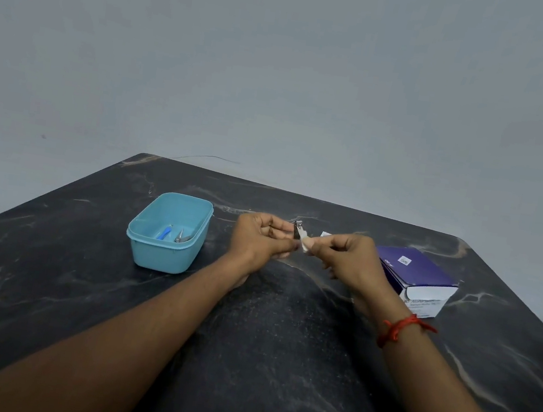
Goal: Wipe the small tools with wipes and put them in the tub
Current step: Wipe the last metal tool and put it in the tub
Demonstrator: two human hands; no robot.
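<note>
Forearms reach across the dark table (277, 362). Left hand (260, 239) pinches the nail clipper (298, 230) in curled fingers; right hand (349, 257) pinches a white wipe (305, 245) against its lower end. Near, left of the left hand: blue tub (163, 257), two tools inside. Just right of the right hand: purple box (420, 274).

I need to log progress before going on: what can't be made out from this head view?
Nail clipper: head view; fingers of the left hand and the wipe in the right hand cover its lower part; too small to judge clean.
Two tools in the tub: head view; too small to identify; near wall hides some floor.
Box print: head view; blurred, unreadable.
White scrap: head view; mostly behind the right hand.
</note>
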